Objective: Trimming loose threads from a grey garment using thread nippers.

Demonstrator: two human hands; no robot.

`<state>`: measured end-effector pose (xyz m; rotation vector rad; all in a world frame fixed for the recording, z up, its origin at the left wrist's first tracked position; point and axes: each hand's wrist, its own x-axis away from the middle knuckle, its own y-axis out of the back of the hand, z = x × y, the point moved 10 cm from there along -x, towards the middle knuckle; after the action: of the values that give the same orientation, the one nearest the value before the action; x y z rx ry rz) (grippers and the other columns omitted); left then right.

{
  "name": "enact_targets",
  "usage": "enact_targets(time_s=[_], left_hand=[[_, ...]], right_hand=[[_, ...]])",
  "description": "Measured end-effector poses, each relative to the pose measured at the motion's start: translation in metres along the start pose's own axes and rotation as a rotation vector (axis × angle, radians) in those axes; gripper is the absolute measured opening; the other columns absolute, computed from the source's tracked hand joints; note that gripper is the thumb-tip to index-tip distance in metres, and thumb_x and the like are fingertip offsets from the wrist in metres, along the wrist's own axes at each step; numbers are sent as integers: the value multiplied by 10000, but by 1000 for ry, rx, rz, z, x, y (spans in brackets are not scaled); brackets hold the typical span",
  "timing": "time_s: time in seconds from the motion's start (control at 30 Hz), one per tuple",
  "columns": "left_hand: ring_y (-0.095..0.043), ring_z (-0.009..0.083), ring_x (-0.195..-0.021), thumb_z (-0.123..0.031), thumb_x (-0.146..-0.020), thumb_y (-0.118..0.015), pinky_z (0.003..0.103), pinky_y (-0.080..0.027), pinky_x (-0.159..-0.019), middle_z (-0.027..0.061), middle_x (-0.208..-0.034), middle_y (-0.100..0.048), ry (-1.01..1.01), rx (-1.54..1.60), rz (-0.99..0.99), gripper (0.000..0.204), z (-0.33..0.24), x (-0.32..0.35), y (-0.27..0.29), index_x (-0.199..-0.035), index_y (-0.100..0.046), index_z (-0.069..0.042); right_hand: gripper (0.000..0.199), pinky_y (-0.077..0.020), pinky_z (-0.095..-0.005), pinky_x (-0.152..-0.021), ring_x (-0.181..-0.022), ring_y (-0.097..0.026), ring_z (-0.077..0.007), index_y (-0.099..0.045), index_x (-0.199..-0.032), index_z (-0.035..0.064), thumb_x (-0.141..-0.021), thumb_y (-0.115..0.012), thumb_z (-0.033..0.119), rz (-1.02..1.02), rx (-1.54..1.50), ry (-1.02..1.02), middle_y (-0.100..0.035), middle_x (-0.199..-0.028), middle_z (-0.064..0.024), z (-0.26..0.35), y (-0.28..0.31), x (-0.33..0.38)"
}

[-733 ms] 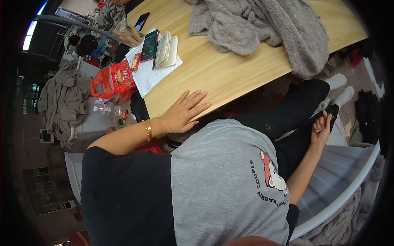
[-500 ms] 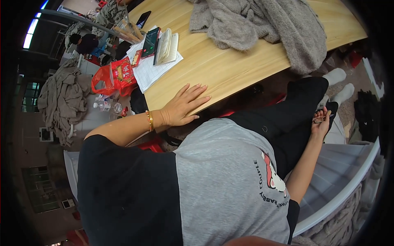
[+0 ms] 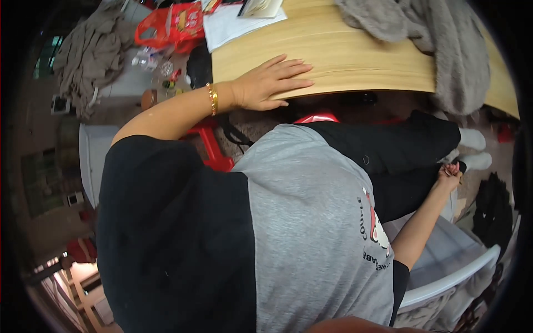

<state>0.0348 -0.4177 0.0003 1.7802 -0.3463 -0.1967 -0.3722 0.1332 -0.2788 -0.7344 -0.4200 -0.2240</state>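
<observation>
My left hand [image 3: 272, 83] lies flat on the near edge of the light wooden table [image 3: 377, 66], fingers spread and nothing in it. A gold-coloured bracelet [image 3: 212, 100] circles that wrist. Low on the right, beside my black-trousered legs [image 3: 400, 144], my right hand [image 3: 449, 178] is closed. Its fingers wrap round a small metal tool with a brownish end, mostly hidden by the hand; I cannot tell its exact kind. A fuzzy grey-brown garment [image 3: 461, 61] drapes over the table edge, out of reach of both hands.
A grey plastic bin [image 3: 449, 291] with a pale rim stands by my right arm. Papers [image 3: 236, 25], a notebook [image 3: 264, 8] and a red plastic bag [image 3: 189, 28] are at the table's left end. A red stool [image 3: 210, 147] is below; grey garments [image 3: 91, 50] are heaped at far left.
The view has tilted, so the table sits higher and the phones have left the picture. My left hand stays on the table edge. My right hand has turned and closed further round the small tool.
</observation>
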Motion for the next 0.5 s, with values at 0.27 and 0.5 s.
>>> enact_targets(time_s=[0.27,0.5], left_hand=[[-236,334,-1470,-410,-952,-533,532,-157,-1199,117,-1607,-228,29,-16,-27,633,-5,7,-2,-1524,-342,-216],[-225,312,-1474,-387,-939,-550,530,-162,-1205,89,-1618,-200,13,-44,-49,665,-6,6,-2,-1538,-294,-253]], right_hand=[[513,-416,-353,-607,-624,-474,-198,-568,-1131,-3,-1058,-273,411,55,69,-111,-495,-700,-79,2,7,-26],[457,-416,-322,-639,-665,-469,-194,-546,-1177,-16,-1067,-313,361,238,39,-117,-486,-746,-75,17,-8,-14]])
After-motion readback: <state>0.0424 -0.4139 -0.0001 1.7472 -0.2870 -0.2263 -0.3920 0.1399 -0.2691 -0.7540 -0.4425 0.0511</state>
